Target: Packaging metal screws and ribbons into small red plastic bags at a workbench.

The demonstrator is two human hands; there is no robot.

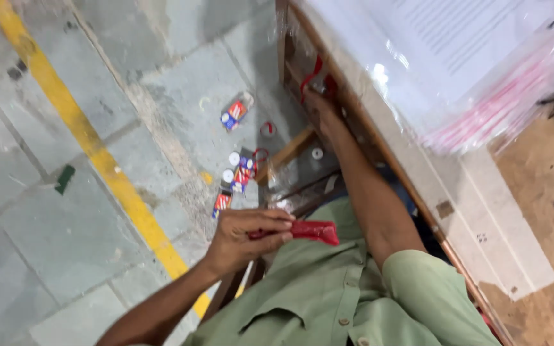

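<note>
My left hand [246, 234] is closed around a flat red piece [315, 231] and holds it just above my green shirt. My right hand [320, 104] reaches away from me, under the edge of the wooden table [379, 147]. Its fingers curl on a looped red strip [311, 75] hanging by the table's frame. How firmly it grips the strip is hard to see.
Small red, blue and white packets [236, 113], white round caps [233, 158] and a red ring [268, 129] lie on the grey stone floor. A yellow line [91, 141] crosses the floor. Clear plastic bags with printed paper [456, 45] lie on the table.
</note>
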